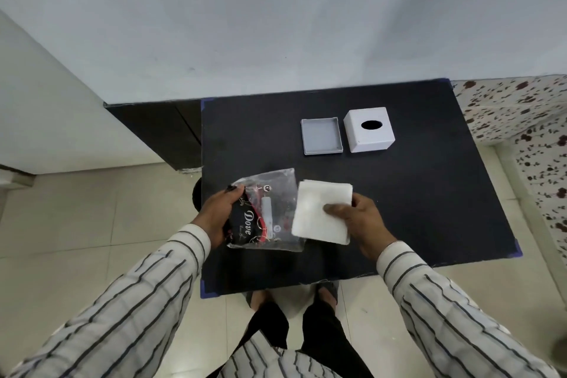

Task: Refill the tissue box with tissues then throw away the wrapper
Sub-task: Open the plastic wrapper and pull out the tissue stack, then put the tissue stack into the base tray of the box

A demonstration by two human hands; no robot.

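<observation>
My left hand (216, 218) grips the clear plastic wrapper (270, 212) with black and red print by its left side, above the near part of the black table (429, 209). My right hand (362, 224) holds a white stack of tissues (319, 209) by its right edge, just right of the wrapper and outside it. Farther back on the table stand the white tissue box cover (369, 129) with an oval slot on top and, to its left, the shallow grey box base (321, 136), open and empty.
The table stands against a pale wall. A dark cabinet (162, 129) is at its left, a spotted cloth surface (527, 120) at its right. Tiled floor lies around, with my feet (291, 294) at the table's near edge.
</observation>
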